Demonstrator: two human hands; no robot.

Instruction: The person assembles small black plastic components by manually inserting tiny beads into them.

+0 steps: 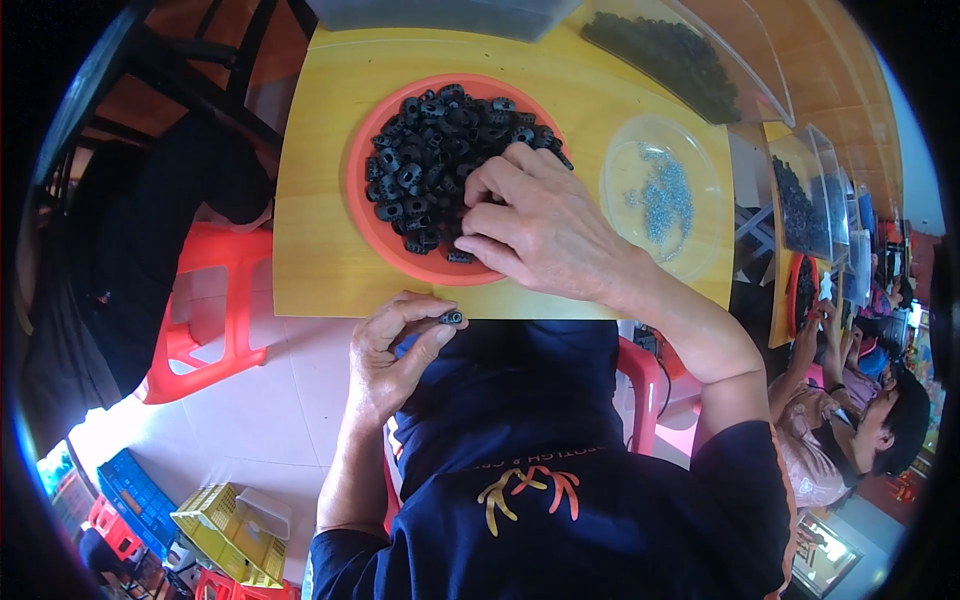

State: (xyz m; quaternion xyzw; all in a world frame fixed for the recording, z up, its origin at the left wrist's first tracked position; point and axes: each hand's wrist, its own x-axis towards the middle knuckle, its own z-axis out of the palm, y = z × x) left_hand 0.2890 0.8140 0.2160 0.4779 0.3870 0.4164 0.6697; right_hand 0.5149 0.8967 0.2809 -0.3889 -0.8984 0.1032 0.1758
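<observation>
Overhanging tiles (255,415) beside yellow table (312,170), left hand (393,348) pinches black part (452,318); right hand's (540,220) grasp is unclear.

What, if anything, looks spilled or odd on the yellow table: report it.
Nothing stands out: small black plastic parts lie heaped in the round orange-red tray, and tiny silvery pieces lie in the round clear plastic dish.

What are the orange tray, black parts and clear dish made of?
Tray: likely plastic, fairly matte; even colour, smooth rim. Black parts: probably plastic, dull with small highlights; coated metal is possible. Dish: clear, smooth plastic or glass; the yellow table shows through.
</observation>
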